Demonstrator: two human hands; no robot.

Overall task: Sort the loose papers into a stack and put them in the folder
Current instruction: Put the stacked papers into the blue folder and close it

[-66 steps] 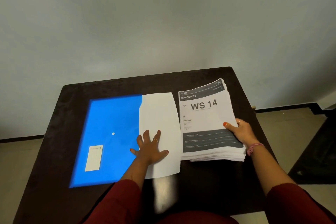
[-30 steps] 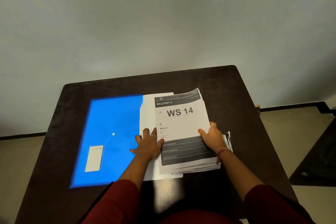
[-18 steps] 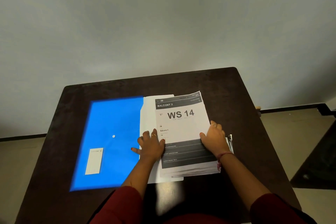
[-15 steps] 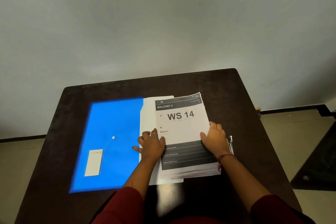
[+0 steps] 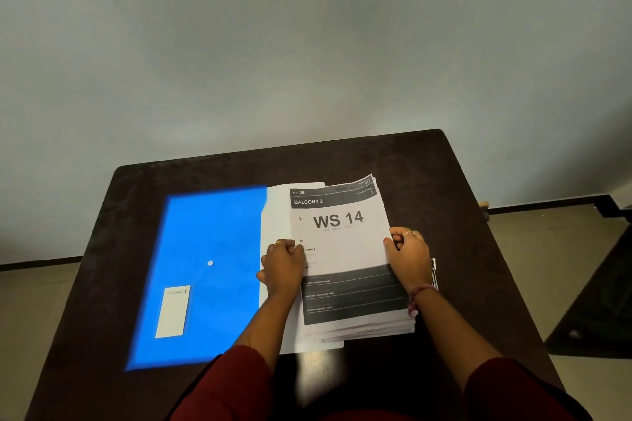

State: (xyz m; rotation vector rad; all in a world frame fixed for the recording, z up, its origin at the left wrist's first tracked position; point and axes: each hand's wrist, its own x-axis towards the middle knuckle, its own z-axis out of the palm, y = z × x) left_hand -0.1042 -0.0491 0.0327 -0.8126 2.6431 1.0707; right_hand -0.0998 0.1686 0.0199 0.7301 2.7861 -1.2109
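Folder (image 5: 205,249): bright blue, white stud, white label at near left; pale white flap (image 5: 275,215). Paper stack (image 5: 345,249): white, black header and footer bands, black "WS 14". Table (image 5: 427,181): dark brown. Sleeves (image 5: 232,386): maroon. Wall (image 5: 307,44): pale grey.

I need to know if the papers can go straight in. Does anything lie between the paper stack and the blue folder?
Nothing visible does. The paper stack, held at its sides by the left hand and the right hand, already rests on the white opened flap beside the blue folder.
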